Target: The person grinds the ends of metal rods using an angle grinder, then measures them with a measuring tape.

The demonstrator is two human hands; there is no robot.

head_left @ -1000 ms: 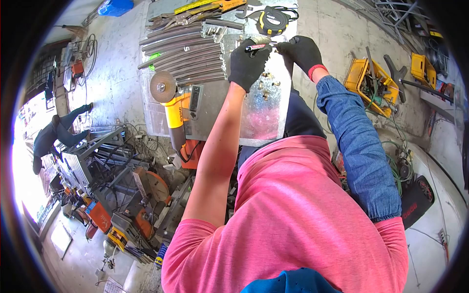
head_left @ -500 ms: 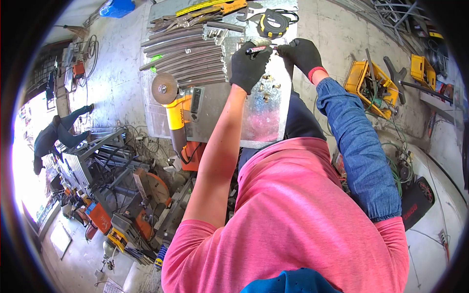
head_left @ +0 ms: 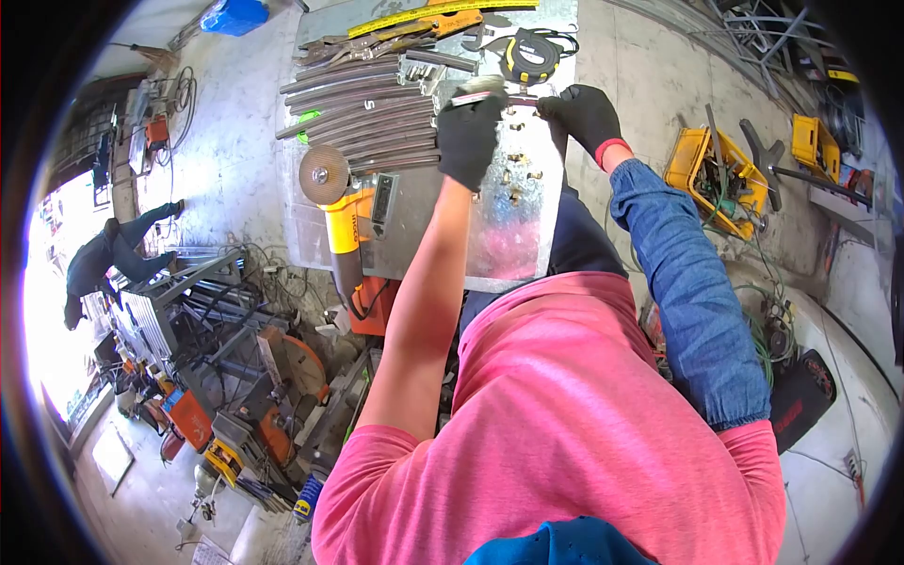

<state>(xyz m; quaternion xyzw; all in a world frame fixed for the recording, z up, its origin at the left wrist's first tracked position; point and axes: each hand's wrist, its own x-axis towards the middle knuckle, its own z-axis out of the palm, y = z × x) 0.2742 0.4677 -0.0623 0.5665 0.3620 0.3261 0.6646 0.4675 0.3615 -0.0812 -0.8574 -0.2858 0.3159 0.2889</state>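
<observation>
Black knit gloves are covering both of our hands as we are working over a shiny metal sheet (head_left: 508, 235) that is lying on the concrete floor. We are closing our left hand (head_left: 468, 137) around a marker (head_left: 490, 94), a slim pen with a red band, holding it level just above the far end of the sheet. We are bringing our right hand (head_left: 586, 115) up beside it, its fingertips pinching toward the marker's tip; whether they are actually gripping the tip or a cap we cannot tell, since the glove is hiding the contact. Small brass fittings (head_left: 516, 177) are lying scattered on the sheet just under our left wrist. A bundle of curved grey metal bars (head_left: 363, 113) is lying to the left of the marker, touching the sheet's edge, and a yellow angle grinder (head_left: 339, 212) is resting beside them with its disc facing up. A yellow and black tape measure (head_left: 529, 47) is sitting just beyond our hands, near a yellow ruler (head_left: 414, 14) and some pliers (head_left: 353, 42). Well apart on the right, a yellow crate (head_left: 692, 155) is holding tools. Far off at the left another person (head_left: 108, 254) is bending over.
</observation>
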